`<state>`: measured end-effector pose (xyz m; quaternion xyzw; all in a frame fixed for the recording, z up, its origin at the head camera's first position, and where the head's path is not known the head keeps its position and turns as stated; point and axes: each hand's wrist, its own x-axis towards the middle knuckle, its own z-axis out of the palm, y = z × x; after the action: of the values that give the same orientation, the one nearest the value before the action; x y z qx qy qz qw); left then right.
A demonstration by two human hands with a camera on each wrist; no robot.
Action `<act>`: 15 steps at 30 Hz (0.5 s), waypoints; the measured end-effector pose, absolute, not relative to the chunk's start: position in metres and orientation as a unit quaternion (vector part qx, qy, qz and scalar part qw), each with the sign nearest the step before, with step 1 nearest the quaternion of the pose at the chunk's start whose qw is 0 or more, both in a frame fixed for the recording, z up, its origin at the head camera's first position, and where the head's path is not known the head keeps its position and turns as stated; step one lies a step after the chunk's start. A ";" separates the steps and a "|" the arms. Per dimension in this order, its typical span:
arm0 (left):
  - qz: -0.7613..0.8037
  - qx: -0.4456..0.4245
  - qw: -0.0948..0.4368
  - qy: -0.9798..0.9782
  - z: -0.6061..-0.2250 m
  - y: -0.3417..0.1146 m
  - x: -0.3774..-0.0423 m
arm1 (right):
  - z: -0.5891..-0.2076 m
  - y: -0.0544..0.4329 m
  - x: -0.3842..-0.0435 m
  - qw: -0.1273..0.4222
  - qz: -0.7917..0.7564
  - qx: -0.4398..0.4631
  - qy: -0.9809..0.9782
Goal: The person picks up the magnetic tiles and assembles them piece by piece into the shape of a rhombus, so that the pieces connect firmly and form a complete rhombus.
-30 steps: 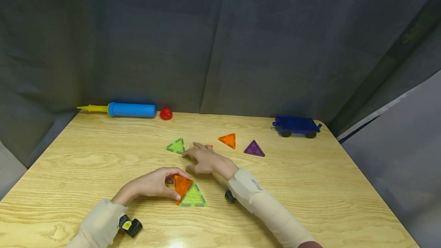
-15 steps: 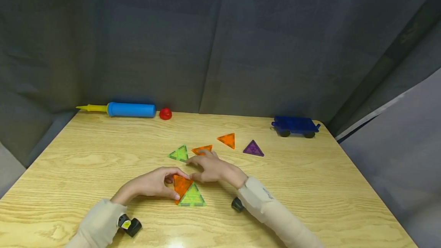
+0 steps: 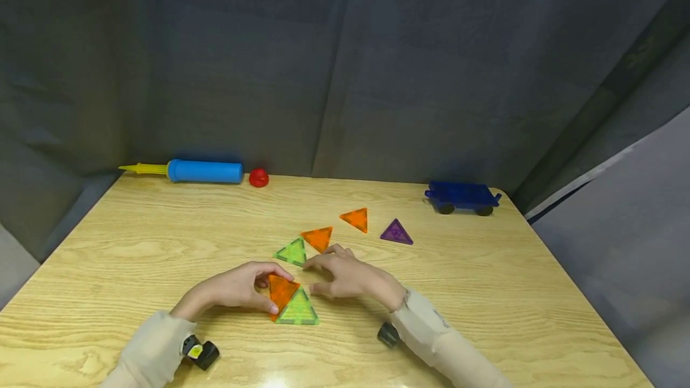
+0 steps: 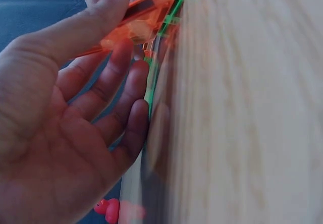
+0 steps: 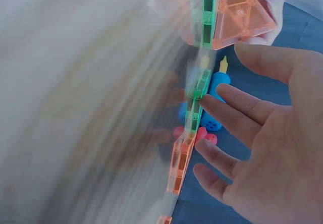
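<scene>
At lower centre, the left hand point(image 3: 241, 285) pinching the orange triangle point(image 3: 283, 292) against a green triangle point(image 3: 299, 310) should stay steady, while the loosely spread right hand point(image 3: 349, 274) best guides the mid-frame green tile point(image 3: 293, 252) flat along the counter point(image 3: 188, 235).

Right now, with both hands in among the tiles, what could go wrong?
The left hand pinches the raised orange tile beside the near green tile; if that pinch slips, the raised one might tip over.

The right hand is at the far green tile, close to a loose orange tile, so a stray sweep could knock that out of place.
</scene>
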<state>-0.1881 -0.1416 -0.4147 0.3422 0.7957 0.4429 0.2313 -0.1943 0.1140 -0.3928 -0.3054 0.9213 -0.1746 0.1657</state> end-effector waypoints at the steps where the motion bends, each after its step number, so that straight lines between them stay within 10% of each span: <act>1: 0.443 0.343 0.231 0.795 -0.414 -0.142 -0.188 | -0.392 0.115 -0.193 0.167 -0.176 -0.305 0.921; 15: 0.441 0.337 0.236 0.798 -0.414 -0.142 -0.188 | -0.391 0.131 -0.178 0.181 -0.196 -0.321 0.909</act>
<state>-0.1876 -0.1419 -0.4142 0.3368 0.7978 0.4408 0.2361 -0.1783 0.1306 -0.3911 -0.3205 0.9089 -0.1958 0.1812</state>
